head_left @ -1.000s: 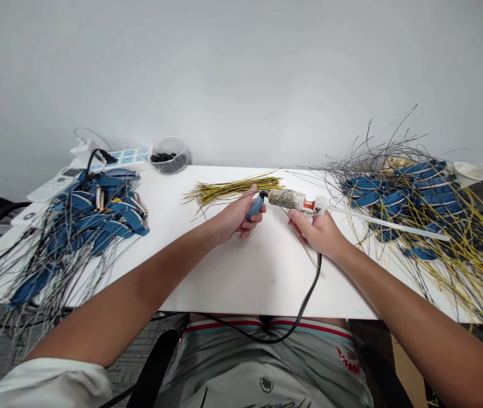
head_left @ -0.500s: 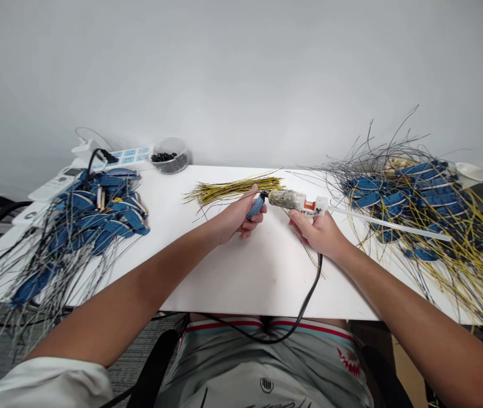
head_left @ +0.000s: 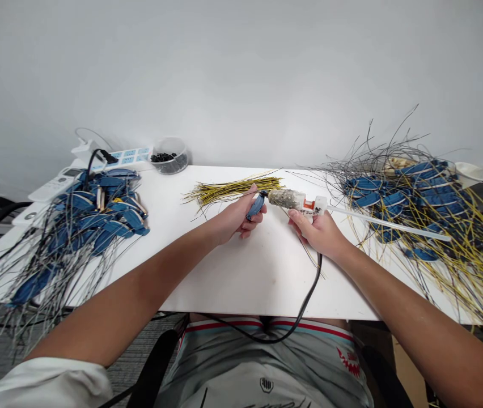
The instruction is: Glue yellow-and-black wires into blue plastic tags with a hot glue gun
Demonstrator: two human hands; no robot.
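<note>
Watching remotely, I have the left hand (head_left: 238, 217) in a narrow grip on a small blue piece (head_left: 255, 207) above the table (head_left: 233, 283), while the right hand (head_left: 322, 231) holds a glue gun (head_left: 284, 198). Its nozzle is at the piece's dark end, perhaps touching; that spot is too small to tell. Yellow-and-black wires (head_left: 237, 187) lie just beyond the left hand
</note>
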